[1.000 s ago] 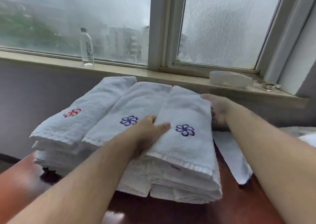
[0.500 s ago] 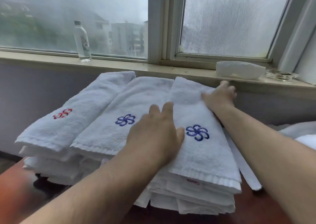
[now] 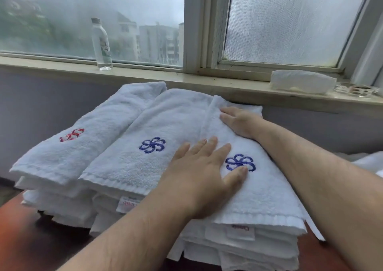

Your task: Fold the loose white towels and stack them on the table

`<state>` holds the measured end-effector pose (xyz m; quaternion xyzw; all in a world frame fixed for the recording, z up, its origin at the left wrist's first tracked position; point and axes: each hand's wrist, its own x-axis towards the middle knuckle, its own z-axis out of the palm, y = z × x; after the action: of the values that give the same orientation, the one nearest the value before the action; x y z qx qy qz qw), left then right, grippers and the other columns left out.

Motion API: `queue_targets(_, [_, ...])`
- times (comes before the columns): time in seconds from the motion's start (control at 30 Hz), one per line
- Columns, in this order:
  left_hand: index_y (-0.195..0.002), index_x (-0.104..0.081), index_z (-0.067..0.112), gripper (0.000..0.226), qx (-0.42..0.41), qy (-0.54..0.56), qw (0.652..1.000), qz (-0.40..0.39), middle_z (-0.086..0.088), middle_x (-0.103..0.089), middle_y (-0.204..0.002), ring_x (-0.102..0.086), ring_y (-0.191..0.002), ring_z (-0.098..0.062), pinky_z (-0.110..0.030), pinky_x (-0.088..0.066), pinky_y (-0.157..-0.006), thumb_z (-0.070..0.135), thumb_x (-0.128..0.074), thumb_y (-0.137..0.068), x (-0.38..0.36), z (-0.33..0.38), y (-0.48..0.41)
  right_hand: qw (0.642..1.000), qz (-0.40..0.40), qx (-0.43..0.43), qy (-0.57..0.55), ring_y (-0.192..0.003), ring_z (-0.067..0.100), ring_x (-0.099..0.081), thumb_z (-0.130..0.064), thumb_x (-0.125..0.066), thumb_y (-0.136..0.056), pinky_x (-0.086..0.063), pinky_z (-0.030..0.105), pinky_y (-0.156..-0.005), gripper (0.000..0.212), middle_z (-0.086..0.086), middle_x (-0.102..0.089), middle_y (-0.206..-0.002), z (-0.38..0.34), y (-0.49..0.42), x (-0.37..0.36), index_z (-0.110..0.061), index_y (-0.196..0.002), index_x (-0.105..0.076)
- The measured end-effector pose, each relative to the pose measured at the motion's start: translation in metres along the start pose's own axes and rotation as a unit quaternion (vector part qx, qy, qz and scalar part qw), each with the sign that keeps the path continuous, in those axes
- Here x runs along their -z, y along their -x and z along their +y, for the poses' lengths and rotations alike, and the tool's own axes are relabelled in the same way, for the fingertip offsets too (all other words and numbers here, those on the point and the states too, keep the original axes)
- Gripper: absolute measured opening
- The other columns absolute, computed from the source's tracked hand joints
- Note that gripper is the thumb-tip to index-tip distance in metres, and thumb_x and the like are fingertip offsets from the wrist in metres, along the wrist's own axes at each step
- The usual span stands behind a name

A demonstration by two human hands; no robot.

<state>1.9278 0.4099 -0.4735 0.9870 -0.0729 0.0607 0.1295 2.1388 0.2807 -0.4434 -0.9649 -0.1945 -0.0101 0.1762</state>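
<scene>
Three stacks of folded white towels stand side by side on a dark red-brown table [image 3: 24,235]. The left stack's top towel [image 3: 87,138] has a red flower mark, the middle one [image 3: 165,125] a blue flower mark. The right stack's top towel [image 3: 261,190] also bears a blue flower. My left hand [image 3: 205,173] lies flat with straight fingers, pressing that towel's near part. My right hand [image 3: 240,121] lies flat on its far end. More white cloth [image 3: 369,163] shows at the right edge.
A window sill [image 3: 51,67] runs behind the table. On it stand a clear bottle [image 3: 101,45], a white tissue pack [image 3: 302,82] and a glass ashtray [image 3: 356,89]. The wall below the sill is close behind the stacks.
My right hand has slid from the towel's far right edge onto its top. My left hand has flattened and spread over the near part. The view has moved closer.
</scene>
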Motion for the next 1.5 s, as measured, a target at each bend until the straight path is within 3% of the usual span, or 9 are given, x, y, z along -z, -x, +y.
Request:
queue_targets(0.23, [-0.158,-0.007,0.046,0.092,0.012,-0.004,0.999,-0.032,0.018,0.003,-0.168,0.003,-0.153,-0.001,-0.036,0.006,-0.124,0.084,-0.002,-0.075,0.007,0.001,-0.003,0.999,-0.033,-0.016,-0.020,-0.155,0.023,-0.014,-0.043,-0.035,-0.108,-0.007,0.041,-0.126,0.056,0.000,-0.018,-0.169,0.007,0.046,0.012,-0.028,-0.160,-0.026])
queue_targets(0.53, [-0.141,-0.051,0.030,0.045,-0.020,0.034,0.996,0.080,0.008,-0.051,-0.147,-0.045,-0.136,-0.016,-0.039,-0.033,-0.111,0.047,-0.039,-0.101,0.027,0.059,0.040,0.986,0.079,-0.062,-0.130,-0.105,0.015,-0.062,-0.034,-0.060,-0.096,-0.046,0.028,-0.085,0.021,-0.008,-0.068,-0.112,0.047,0.206,0.055,-0.025,-0.113,-0.069])
queue_targets(0.77, [-0.111,-0.066,0.036,0.023,-0.117,0.160,0.963,0.182,0.019,-0.064,-0.103,-0.056,-0.102,-0.008,-0.035,-0.043,-0.095,0.034,-0.053,-0.092,-0.004,0.156,0.079,0.905,0.269,-0.181,-0.274,-0.070,0.008,-0.066,-0.023,-0.067,-0.089,-0.048,0.026,-0.065,0.019,-0.009,-0.072,-0.069,0.117,0.344,0.014,-0.021,-0.070,-0.072])
queue_targets(0.9, [-0.099,-0.066,0.039,0.016,-0.135,0.234,0.954,0.133,0.023,-0.060,-0.084,-0.057,-0.081,0.001,-0.022,-0.044,-0.075,0.029,-0.058,-0.088,-0.055,0.192,0.072,0.823,0.341,-0.254,-0.377,-0.060,0.018,-0.064,-0.015,-0.062,-0.091,-0.051,0.028,-0.059,0.019,-0.002,-0.070,-0.062,0.152,0.378,-0.014,-0.015,-0.075,-0.071])
queue_targets(1.0, [-0.094,-0.065,0.040,0.015,-0.099,0.274,0.952,0.099,0.019,-0.064,-0.087,-0.057,-0.083,0.000,-0.027,-0.046,-0.080,0.027,-0.063,-0.088,-0.103,0.203,0.056,0.819,0.344,-0.259,-0.380,-0.055,0.014,-0.058,-0.015,-0.062,-0.091,-0.046,0.028,-0.056,0.018,-0.004,-0.065,-0.056,0.168,0.384,-0.029,-0.017,-0.075,-0.071])
queue_targets(1.2, [-0.109,-0.069,0.039,0.021,-0.105,0.268,0.954,0.085,0.018,-0.055,-0.108,-0.047,-0.114,-0.014,-0.033,-0.041,-0.101,0.033,-0.069,-0.089,-0.148,0.224,0.007,0.786,0.394,-0.311,-0.361,-0.065,0.014,-0.062,-0.020,-0.062,-0.089,-0.050,0.033,-0.066,0.018,-0.007,-0.067,-0.062,0.188,0.383,-0.014,-0.022,-0.072,-0.070])
queue_targets(1.33, [-0.146,-0.037,0.055,0.063,-0.205,0.165,0.965,-0.008,0.013,-0.035,-0.153,-0.027,-0.136,-0.014,-0.033,-0.025,-0.116,0.062,-0.050,-0.085,-0.172,0.227,-0.006,0.791,0.486,-0.282,-0.244,-0.076,0.010,-0.064,-0.026,-0.061,-0.090,-0.047,0.027,-0.068,0.018,-0.011,-0.068,-0.070,0.184,0.388,-0.004,-0.026,-0.074,-0.068])
queue_targets(1.43, [-0.146,-0.024,0.058,0.069,-0.192,0.082,0.978,-0.016,0.016,-0.027,-0.159,-0.023,-0.140,-0.017,-0.040,-0.022,-0.115,0.071,-0.029,-0.079,-0.180,0.217,-0.015,0.783,0.518,-0.341,-0.048,-0.115,0.026,-0.055,-0.041,-0.059,-0.085,-0.042,0.038,-0.092,0.026,-0.003,-0.067,-0.116,0.201,0.395,0.004,-0.029,-0.103,-0.072])
queue_targets(1.5, [-0.147,-0.027,0.055,0.070,-0.174,0.076,0.982,-0.006,0.015,-0.031,-0.157,-0.026,-0.140,-0.019,-0.041,-0.023,-0.114,0.069,-0.026,-0.079,-0.182,0.214,-0.018,0.802,0.360,-0.476,-0.011,-0.137,0.032,-0.039,-0.060,-0.065,-0.081,-0.033,0.050,-0.109,0.063,0.004,-0.046,-0.148,0.218,0.401,0.007,-0.031,-0.137,-0.055])
